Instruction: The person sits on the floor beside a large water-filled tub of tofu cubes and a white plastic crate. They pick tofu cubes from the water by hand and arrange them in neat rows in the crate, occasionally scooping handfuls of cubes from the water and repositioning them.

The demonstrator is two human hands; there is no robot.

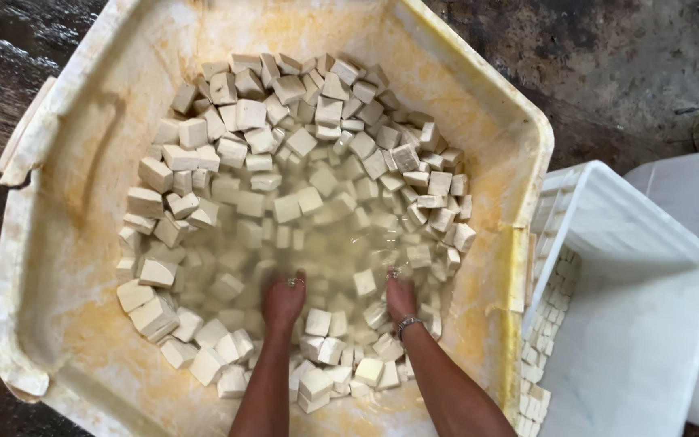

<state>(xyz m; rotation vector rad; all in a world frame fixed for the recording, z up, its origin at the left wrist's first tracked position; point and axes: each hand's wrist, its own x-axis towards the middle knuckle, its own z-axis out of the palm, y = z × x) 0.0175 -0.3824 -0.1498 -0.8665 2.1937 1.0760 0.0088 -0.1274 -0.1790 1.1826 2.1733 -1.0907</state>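
Two hands are shown plunged in cloudy water at six o'clock: the left hand (284,298) and the right hand (400,295), a bracelet (407,324) on its wrist. Whether the submerged fingers are spread or closed cannot be told. Pale cubes (285,146) are seen heaped around them inside the stained tub (58,202), mostly toward twelve o'clock. At three o'clock, a white crate (649,267) is seen holding stacked cubes (548,311); most, by appearance, remain in the tub.

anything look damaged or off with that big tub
Yes: the big tub's rim is cracked and chipped at its left edge, and its walls carry yellow-orange stains. Both hands, left hand and right hand, are dipped in the cloudy water.
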